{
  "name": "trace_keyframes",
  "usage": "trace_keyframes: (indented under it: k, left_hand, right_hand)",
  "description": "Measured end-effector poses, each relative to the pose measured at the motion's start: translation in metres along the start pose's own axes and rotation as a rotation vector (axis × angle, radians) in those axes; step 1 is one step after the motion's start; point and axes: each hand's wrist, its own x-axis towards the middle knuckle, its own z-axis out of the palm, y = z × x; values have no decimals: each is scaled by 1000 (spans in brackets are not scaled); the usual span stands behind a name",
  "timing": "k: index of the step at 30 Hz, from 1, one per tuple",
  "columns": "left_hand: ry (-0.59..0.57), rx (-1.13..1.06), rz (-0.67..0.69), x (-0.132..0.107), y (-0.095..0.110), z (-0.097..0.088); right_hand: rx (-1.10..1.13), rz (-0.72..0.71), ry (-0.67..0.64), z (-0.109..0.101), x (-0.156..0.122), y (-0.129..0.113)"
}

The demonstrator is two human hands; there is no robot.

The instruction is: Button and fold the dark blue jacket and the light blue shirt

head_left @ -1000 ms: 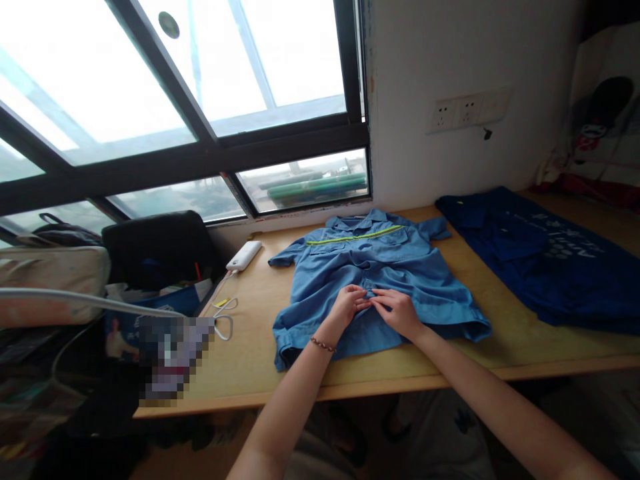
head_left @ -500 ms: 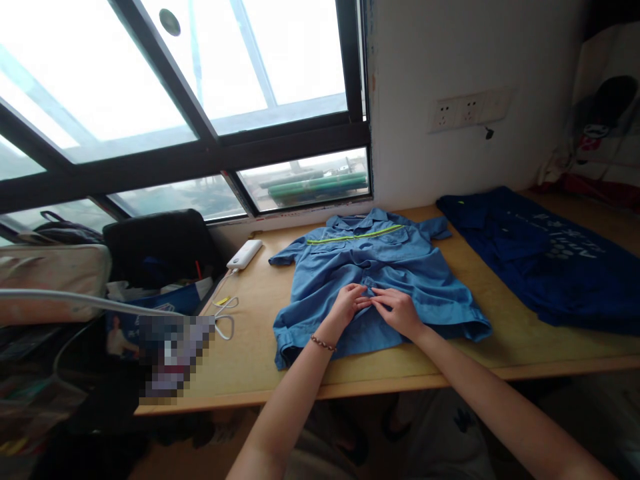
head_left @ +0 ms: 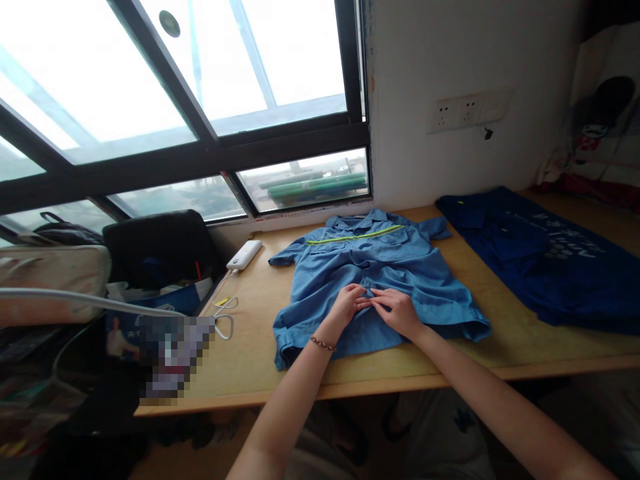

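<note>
A light blue short-sleeved work shirt (head_left: 330,273) with a yellow-green stripe across the chest lies spread on the wooden table (head_left: 240,370), collar toward the window. Its lower part is wrinkled. My left hand (head_left: 349,303), with a beaded bracelet at the wrist, pinches the shirt's front opening near the middle. Close beside it, my right hand (head_left: 395,310) pinches the same front edge, and the fingertips of both hands almost meet. Whatever small detail, such as a button, lies between the fingers is hidden.
A dark blue garment (head_left: 555,260) with white print lies on the right. To the left are a white power bank (head_left: 245,255) with a white cable (head_left: 227,327), a black chair back (head_left: 160,247) and a beige bag (head_left: 55,283). Wall sockets (head_left: 470,112) sit above the table.
</note>
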Motion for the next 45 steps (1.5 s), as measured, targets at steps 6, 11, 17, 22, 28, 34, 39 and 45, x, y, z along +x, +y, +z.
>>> trace_keyframes:
  k: [6,11,17,22,28,34,39,45]
  left_hand:
    - [-2,-5,9,1,-1,-1]
    - [-12,-11,15,1,-1,-1]
    - [-15,-12,22,0,-2,-2]
    - [1,13,24,3,-4,-3]
    - [41,492,43,-36,26,16]
    - [423,1069,140,-183,76,-79]
    - [1461,1401,48,-237,89,-204]
    - [1323,1328,-217,-213,103,-273]
  right_hand:
    - [-15,-6,-11,-1,0,-1]
    - [-21,-14,-22,-2,0,-1]
    - [-12,-14,-8,-2,0,-1]
    - [-12,-12,-16,-1,0,-1]
    - [-33,46,-66,5,0,8]
    - [-75,83,-133,11,-1,15]
    - [-68,85,-136,13,-3,15]
    - [-58,98,-153,14,-4,15]
